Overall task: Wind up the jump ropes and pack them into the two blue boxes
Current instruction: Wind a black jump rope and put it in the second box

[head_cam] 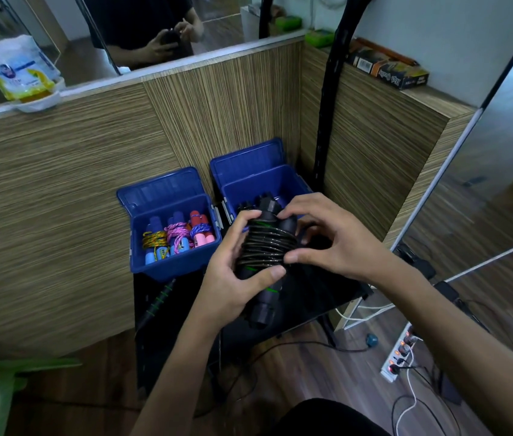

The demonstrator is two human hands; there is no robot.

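- Two hands on one black jump rope [264, 247], held in the air above the black table [337, 294], just in front of the right blue box [293, 187].
- left hand [233, 272] grips the bundle from the left side, thumb across the lower coils, fingers curled behind the handles.
- right hand [327, 240] pinches the coils from the right: thumb on the lower winding, fingertips on the handle tops.
- Rope cord is wound in tight turns around the paired black handles; handle ends stick out above and below the coils.
- left blue box [173, 265] sits beside the right blue box, lid open and leaning on the wood panel [60, 184]; it holds three wound ropes [176, 237], standing on end.
- Right blue box: lid open too, interior mostly hidden by the hands, contents cannot tell.
- Another black-and-green handle [157, 302] lies on the table in front of the left blue box.
- Wood panel hems in both boxes behind and right; table's front edge is open toward the person.
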